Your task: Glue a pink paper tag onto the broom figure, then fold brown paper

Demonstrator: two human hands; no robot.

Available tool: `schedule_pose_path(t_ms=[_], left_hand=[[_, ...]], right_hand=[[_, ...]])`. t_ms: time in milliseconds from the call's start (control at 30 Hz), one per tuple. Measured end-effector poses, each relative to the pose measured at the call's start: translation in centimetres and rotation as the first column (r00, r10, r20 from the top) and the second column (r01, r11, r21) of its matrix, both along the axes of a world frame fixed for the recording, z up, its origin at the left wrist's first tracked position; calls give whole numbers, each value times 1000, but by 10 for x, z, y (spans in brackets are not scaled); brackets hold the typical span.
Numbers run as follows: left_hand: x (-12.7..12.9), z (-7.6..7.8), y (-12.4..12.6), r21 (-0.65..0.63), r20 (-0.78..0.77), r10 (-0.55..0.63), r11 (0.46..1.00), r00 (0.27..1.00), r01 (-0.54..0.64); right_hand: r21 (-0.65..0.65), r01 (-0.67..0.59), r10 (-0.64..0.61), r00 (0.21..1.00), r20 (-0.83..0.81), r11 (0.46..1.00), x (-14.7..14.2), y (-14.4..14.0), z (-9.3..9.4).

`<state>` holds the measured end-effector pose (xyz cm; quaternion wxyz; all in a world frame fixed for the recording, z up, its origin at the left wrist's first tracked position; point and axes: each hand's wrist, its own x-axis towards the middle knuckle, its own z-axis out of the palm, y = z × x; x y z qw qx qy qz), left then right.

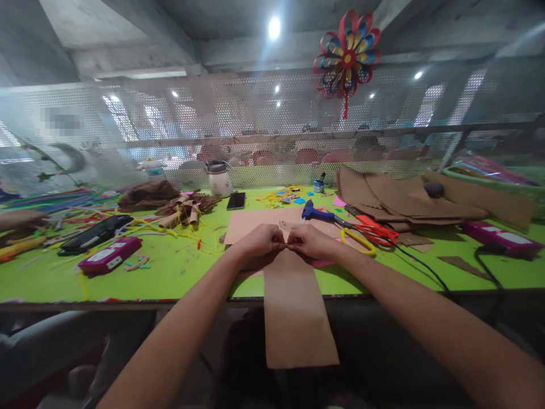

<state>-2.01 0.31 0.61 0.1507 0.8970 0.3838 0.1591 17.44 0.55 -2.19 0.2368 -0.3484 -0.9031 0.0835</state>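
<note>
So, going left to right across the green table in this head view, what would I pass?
Magenta box → white jar → phone → left hand → right hand, both pinching the brown paper strip → scissors → cardboard pile → second magenta box.

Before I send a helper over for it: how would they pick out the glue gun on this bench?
Start at the lime-green table and find the person's right hand. Just beyond it, on the pale card sheet, lies the blue glue gun. Unlike the orange scissors beside it, it is blue and pistol-shaped.
</note>
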Motion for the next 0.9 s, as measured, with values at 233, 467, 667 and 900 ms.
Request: schedule_pose_path(t_ms=[233,467,667,900], left_hand=[[-5,0,2,-33,-12,7,999,1000,-7],[-12,-2,7,-24,-94,27,999,995,-30],[-14,2,0,14,-183,34,999,983,-32],[-10,11,-9,69,-234,43,997,971,-28]], right_hand=[[-25,-9,9,1000,-23,1000,7,0,0],[-68,30,-27,999,47,997,18,0,4],[-19,77,-72,981,179,997,21,-9,19],[78,80,-97,963,253,994,16,-17,25]])
